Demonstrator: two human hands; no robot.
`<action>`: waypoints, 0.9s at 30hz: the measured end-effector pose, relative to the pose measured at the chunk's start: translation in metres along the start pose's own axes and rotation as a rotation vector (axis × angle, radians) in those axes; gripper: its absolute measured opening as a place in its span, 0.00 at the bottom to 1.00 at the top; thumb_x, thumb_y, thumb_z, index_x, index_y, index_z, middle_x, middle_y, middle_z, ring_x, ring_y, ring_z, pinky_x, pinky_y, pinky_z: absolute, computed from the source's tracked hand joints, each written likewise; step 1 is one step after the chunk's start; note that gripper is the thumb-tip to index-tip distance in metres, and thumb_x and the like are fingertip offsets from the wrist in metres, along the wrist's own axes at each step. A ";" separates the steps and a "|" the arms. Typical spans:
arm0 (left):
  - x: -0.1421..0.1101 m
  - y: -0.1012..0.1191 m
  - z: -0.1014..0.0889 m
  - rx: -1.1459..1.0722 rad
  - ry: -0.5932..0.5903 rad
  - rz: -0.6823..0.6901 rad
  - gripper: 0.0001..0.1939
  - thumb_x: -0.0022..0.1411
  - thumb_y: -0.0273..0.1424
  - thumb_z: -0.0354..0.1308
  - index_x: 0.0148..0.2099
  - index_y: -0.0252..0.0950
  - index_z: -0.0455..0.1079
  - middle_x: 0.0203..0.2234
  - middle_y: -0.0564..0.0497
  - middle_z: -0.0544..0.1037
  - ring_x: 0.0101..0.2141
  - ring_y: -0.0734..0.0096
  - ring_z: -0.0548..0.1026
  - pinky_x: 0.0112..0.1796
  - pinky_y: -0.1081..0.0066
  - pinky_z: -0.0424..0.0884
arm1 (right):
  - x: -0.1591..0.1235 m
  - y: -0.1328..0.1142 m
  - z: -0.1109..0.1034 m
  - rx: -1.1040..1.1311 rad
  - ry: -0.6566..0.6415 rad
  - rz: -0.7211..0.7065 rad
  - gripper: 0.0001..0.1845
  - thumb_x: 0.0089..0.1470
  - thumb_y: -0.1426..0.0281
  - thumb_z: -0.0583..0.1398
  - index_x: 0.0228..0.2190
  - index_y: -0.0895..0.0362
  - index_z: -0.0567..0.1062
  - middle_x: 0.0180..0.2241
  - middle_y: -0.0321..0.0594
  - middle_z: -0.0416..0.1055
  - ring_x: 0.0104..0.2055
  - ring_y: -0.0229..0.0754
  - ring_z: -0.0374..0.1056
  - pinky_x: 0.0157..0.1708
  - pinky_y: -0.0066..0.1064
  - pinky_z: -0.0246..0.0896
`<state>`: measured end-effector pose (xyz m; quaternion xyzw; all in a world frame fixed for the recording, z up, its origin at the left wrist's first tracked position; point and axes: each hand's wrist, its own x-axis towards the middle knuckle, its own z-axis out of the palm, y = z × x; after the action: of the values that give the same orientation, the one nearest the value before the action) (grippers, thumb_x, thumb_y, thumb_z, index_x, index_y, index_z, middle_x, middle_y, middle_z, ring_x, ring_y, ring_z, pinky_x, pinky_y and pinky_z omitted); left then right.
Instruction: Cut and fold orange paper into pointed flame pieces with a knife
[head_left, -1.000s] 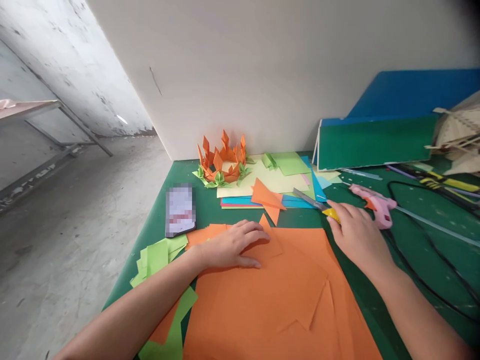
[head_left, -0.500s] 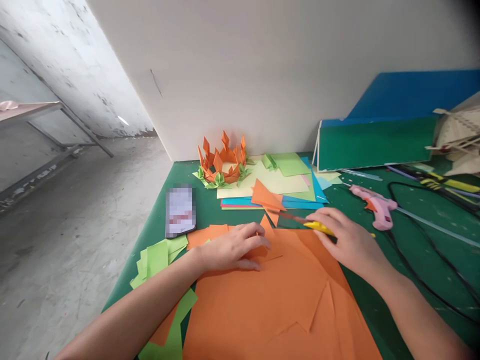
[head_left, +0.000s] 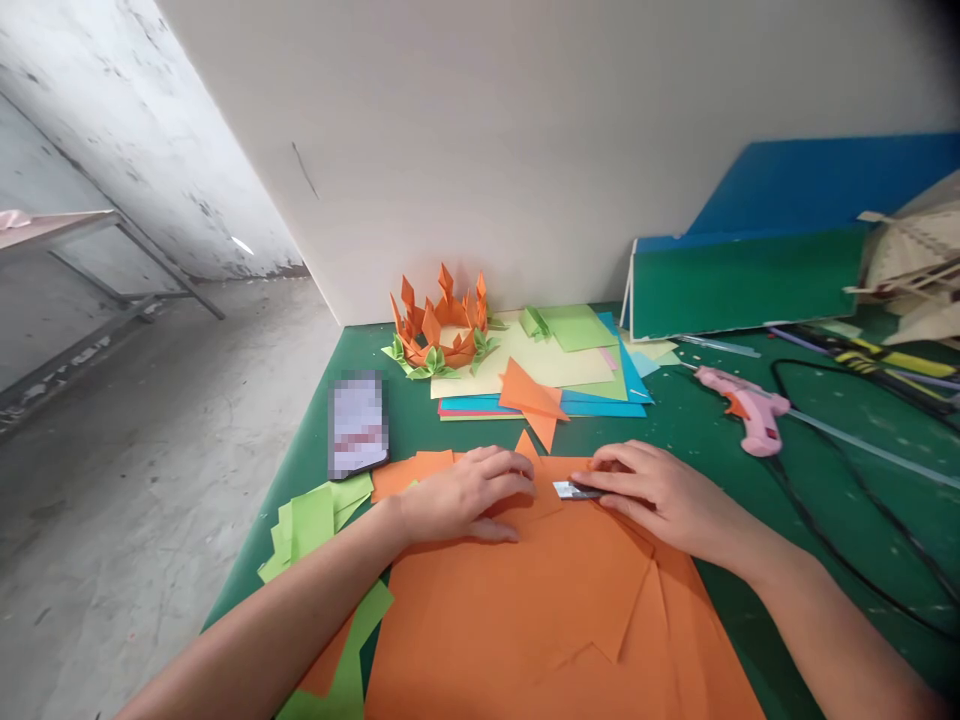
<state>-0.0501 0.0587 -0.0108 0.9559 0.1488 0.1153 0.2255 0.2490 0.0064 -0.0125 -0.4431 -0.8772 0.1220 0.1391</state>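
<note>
My left hand lies with its fingers spread on large orange paper sheets. It holds nothing; an orange paper tip pokes out just beyond its fingertips. My right hand is closed on a utility knife low over the far right part of the orange sheets. The knife's metal end points left toward my left hand, while most of its yellow handle is hidden by my fingers. Beyond the sheets are pointed orange paper pieces.
An orange origami crown with green leaves stands at the back. A phone and green paper pieces lie at left. To the right are a pink glue gun, its black cord and several tools. Coloured sheets lie behind.
My right hand has moved left from the table beside the glue gun to above the orange sheets, bringing the knife and turning it. My left hand has stayed in place.
</note>
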 end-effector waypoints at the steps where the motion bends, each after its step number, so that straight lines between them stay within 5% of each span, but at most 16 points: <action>1: 0.000 -0.001 0.000 -0.025 -0.005 0.002 0.20 0.64 0.40 0.59 0.55 0.37 0.65 0.53 0.40 0.70 0.53 0.57 0.68 0.54 0.60 0.64 | 0.000 0.000 0.000 0.021 -0.007 0.003 0.20 0.64 0.68 0.54 0.55 0.41 0.72 0.47 0.42 0.72 0.48 0.47 0.69 0.42 0.41 0.69; 10: 0.003 0.002 0.000 -0.056 -0.023 -0.059 0.18 0.74 0.28 0.39 0.57 0.38 0.65 0.53 0.43 0.73 0.54 0.62 0.70 0.53 0.60 0.67 | -0.002 0.006 0.004 0.140 -0.021 0.011 0.20 0.62 0.70 0.55 0.52 0.42 0.75 0.42 0.43 0.72 0.46 0.47 0.69 0.39 0.37 0.69; 27: 0.003 0.001 0.000 -0.119 0.009 -0.109 0.15 0.73 0.31 0.44 0.55 0.40 0.69 0.53 0.45 0.74 0.51 0.63 0.73 0.51 0.63 0.69 | -0.003 0.002 -0.005 0.243 -0.067 0.050 0.20 0.63 0.69 0.54 0.52 0.40 0.74 0.40 0.42 0.71 0.44 0.46 0.68 0.40 0.38 0.67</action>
<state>-0.0468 0.0592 -0.0095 0.9307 0.1944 0.1160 0.2874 0.2540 0.0058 -0.0094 -0.4403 -0.8488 0.2456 0.1592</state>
